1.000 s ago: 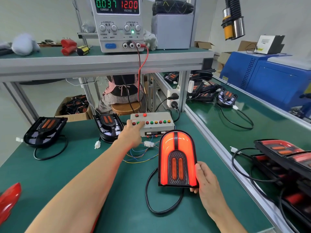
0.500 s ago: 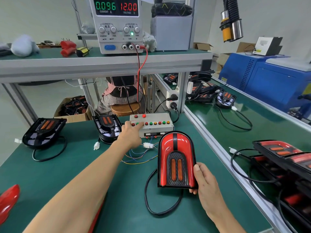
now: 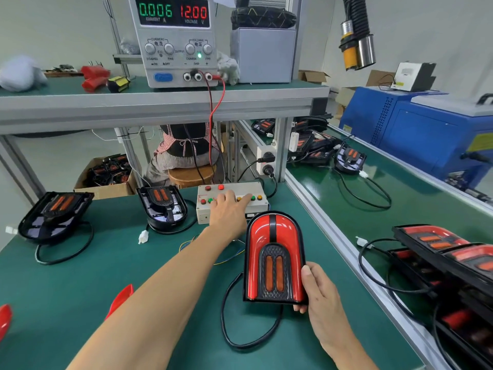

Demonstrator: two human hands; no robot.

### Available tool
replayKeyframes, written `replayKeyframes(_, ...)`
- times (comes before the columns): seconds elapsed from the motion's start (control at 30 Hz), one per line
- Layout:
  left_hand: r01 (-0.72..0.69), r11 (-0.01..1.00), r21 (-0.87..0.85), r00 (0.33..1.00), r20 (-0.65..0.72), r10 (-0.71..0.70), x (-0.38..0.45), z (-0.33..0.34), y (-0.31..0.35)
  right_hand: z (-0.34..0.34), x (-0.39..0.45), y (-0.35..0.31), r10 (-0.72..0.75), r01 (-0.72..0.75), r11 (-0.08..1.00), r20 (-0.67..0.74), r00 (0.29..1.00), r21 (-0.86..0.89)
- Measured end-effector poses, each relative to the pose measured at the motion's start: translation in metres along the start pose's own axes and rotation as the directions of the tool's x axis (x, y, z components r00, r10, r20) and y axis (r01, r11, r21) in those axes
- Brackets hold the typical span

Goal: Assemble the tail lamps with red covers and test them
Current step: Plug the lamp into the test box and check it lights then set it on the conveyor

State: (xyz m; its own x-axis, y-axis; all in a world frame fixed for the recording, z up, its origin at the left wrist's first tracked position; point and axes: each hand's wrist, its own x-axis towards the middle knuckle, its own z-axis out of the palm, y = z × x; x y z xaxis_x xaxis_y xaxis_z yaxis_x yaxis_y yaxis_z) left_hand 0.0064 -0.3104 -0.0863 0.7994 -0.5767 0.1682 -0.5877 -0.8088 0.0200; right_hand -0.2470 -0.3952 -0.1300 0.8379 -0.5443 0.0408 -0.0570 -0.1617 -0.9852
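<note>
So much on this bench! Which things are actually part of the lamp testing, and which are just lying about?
In use:
red-covered tail lamp, held by right hand
button box, under left hand
power supply

Lying about:
two uncovered lamps
loose red cover
cardboard box of parts

The left hand [image 3: 228, 212] reaches its fingers [image 3: 246, 197] onto the button box [image 3: 256, 189], while the right hand [image 3: 318, 292] grips the unlit tail lamp [image 3: 274, 259] just before the box.

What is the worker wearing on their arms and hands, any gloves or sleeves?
Nothing that shows: the left hand and right hand are bare, without gloves, rings or a watch. Both forearms are uncovered as far as the picture reaches, with no sleeve in view.
</note>
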Motion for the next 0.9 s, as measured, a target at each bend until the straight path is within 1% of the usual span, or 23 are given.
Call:
replayKeyframes(0.17, 0.009, 0.997, 0.071, 0.998, 0.058, -0.013, 0.0080, 0.0003, 0.0060, 0.0001, -0.0006, -0.0008, 0.002, -0.003, 1.000, -0.004, 1.000, -0.006)
replayKeyframes(0.3, 0.016, 0.995, 0.103, 0.997, 0.072, -0.023, 0.0104, 0.0017, 0.0067, -0.0002, -0.0008, 0.0004, 0.015, -0.015, 1.000, -0.001, 1.000, -0.007)
replayKeyframes(0.5, 0.018, 0.995, 0.099, 0.994, 0.110, -0.029, 0.0116, -0.0004, 0.0070, -0.0001, 0.0009, 0.0017, 0.028, -0.028, 1.000, -0.009, 1.000, -0.011)
replayKeyframes(0.7, -0.008, 0.995, 0.103, 0.992, 0.126, -0.005, 0.0082, -0.0010, 0.0027, 0.0004, 0.0013, 0.0013, 0.024, -0.024, 1.000, -0.013, 1.000, 0.016)
replayKeyframes(0.9, 0.002, 0.994, 0.112, 0.992, 0.128, -0.016, 0.0110, 0.0005, 0.0052, -0.0013, 0.0022, 0.0027, 0.020, -0.021, 1.000, -0.017, 1.000, -0.019)
